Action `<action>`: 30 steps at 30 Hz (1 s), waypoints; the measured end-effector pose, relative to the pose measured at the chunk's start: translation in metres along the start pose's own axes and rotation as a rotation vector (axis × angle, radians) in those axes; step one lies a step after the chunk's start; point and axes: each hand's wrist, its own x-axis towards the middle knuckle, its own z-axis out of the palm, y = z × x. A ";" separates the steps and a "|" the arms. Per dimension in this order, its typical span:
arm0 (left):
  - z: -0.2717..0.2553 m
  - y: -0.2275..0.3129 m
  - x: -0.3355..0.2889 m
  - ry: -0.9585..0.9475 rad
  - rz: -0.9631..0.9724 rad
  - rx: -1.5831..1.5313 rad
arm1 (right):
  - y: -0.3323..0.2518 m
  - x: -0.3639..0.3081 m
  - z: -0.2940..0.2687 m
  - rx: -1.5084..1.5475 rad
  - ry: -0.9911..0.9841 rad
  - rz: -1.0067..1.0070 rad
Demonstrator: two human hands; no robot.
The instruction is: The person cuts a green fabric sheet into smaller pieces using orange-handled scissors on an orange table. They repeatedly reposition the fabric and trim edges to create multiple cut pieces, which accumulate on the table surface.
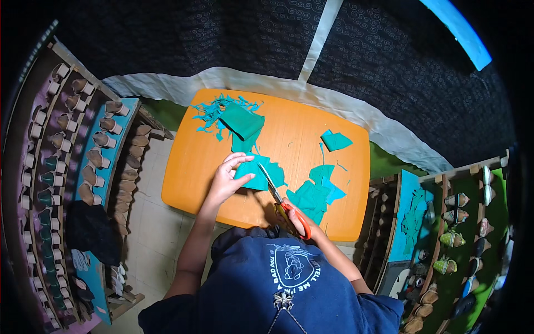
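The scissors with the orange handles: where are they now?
In the head view, the scissors are in the person's right hand, by the orange table's near edge, blades at the green piece in the left hand.

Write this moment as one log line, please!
left hand: touching green cloth | right hand: holding scissors | blades: over cloth | scraps: on table

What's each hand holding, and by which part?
Left hand: a green piece, by its left side, between thumb and fingers. Right hand: scissors, by the orange handles.
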 end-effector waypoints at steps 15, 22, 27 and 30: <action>0.006 0.006 0.001 -0.003 0.092 0.116 | -0.007 0.005 0.002 0.083 0.020 0.030; 0.010 0.000 0.002 0.044 0.091 0.055 | -0.002 0.009 0.004 0.032 0.081 0.007; 0.009 0.003 0.002 0.010 0.066 0.020 | -0.001 0.007 0.001 -0.059 0.086 -0.019; 0.008 0.004 0.005 -0.024 0.080 0.048 | -0.002 0.005 0.002 0.026 0.064 -0.001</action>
